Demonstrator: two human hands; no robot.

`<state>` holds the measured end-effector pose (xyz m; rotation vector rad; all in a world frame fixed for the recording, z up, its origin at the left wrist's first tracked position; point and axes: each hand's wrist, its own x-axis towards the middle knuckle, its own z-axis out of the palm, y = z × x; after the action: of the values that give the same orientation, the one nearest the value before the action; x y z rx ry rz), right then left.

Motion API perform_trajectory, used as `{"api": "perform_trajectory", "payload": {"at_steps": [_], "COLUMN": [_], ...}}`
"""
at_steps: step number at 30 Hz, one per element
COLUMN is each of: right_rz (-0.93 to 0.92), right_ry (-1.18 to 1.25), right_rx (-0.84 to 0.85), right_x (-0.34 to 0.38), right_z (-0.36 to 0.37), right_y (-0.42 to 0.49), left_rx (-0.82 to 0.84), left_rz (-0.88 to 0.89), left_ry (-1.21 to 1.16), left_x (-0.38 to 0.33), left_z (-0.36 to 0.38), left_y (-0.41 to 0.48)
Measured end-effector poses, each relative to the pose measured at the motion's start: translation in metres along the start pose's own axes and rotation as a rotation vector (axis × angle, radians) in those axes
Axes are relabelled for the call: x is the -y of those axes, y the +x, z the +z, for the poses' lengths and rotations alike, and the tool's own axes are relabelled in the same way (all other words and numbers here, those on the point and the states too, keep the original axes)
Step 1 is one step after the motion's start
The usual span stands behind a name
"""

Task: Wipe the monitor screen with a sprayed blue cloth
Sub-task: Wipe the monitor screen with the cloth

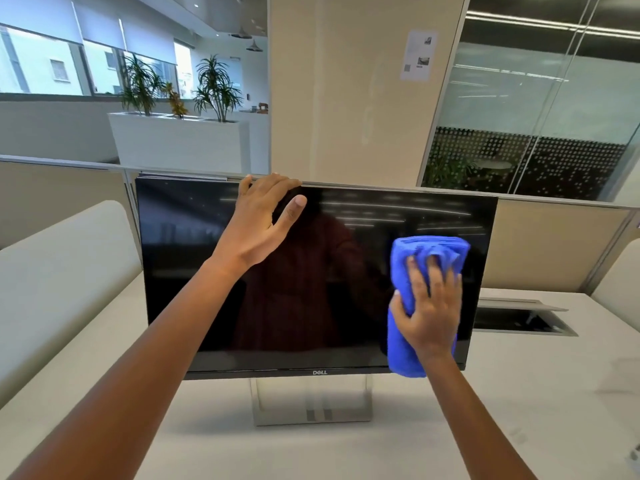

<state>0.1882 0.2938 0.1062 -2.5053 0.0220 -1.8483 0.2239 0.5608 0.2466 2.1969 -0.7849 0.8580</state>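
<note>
Your left hand (263, 220) is up at the top edge of the monitor (320, 372), a little left of its middle. Its fingers (277, 183) lie close together and curl over that edge, so their tips are hidden behind it, while the thumb stretches out flat on the front of the dark screen (329, 271).

Your right hand (427, 313) holds the blue cloth (403, 348) against the right part of the screen, close to its right edge. The cloth is folded into a thick upright pad. Its top sits about halfway up the screen and its bottom end hangs over the lower bezel, just above the worktop (519, 393). Your fingers are spread here, with the tips sunk into the folds near the top of the pad. The thumb seems to hook round the pad's left side, though only its tip shows, so you appear to be gripping the cloth as well as pressing it.

The monitor stands upright on its silver stand (311, 400), near the back edge of the worktop and facing you. Just beyond its right side, an open cable hatch (519, 317) is set into the worktop at the back edge. A low partition (554, 244) runs behind the monitor.
</note>
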Motion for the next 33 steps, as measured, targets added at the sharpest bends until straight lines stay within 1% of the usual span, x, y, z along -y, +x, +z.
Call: {"api": "perform_trajectory", "payload": {"at_steps": [2,4,6,9,13,16,18,20,22,24,27,30,33], "right_rz": [0.222,0.4,0.51,0.649,0.833,0.942,0.985,1.03,1.061,1.068,0.988,0.893,0.845], "right_ry": [0.002,0.037,0.08,0.136,0.175,0.189,0.194,0.211,0.238,0.258,0.255,0.25,0.247], "right_rx": [0.001,0.001,-0.003,-0.005,-0.024,-0.036,-0.038,-0.021,0.008,0.036,0.116,0.197,0.286], "right_x": [-0.017,-0.025,-0.025,-0.015,0.005,0.026,0.045,0.066,0.09,0.117,0.16,0.197,0.231], "right_z": [-0.004,-0.007,-0.008,-0.006,-0.003,-0.001,-0.001,0.0,0.001,0.001,0.001,0.002,0.002], "right_y": [-0.005,-0.011,-0.017,-0.027,-0.044,-0.054,-0.06,-0.064,-0.066,-0.068,-0.074,-0.083,-0.09], "left_rx": [0.017,0.033,0.015,-0.111,-0.375,-0.485,-0.483,-0.422,-0.329,-0.249,-0.187,-0.124,-0.047], "left_rz": [0.005,0.025,0.046,0.013,-0.181,-0.383,-0.528,-0.645,-0.701,-0.713,-0.781,-0.849,-0.837], "left_ry": [0.044,0.09,0.124,0.18,0.187,0.057,-0.077,-0.231,-0.349,-0.461,-0.628,-0.71,-0.775], "left_x": [0.001,0.002,0.005,0.015,0.04,0.062,0.077,0.088,0.095,0.099,0.107,0.114,0.12], "left_z": [0.001,0.001,0.0,-0.003,-0.01,-0.011,-0.008,-0.006,-0.006,-0.006,-0.007,-0.01,-0.015], "left_y": [-0.002,-0.005,-0.012,-0.036,-0.08,-0.112,-0.132,-0.151,-0.166,-0.176,-0.188,-0.198,-0.206]}}
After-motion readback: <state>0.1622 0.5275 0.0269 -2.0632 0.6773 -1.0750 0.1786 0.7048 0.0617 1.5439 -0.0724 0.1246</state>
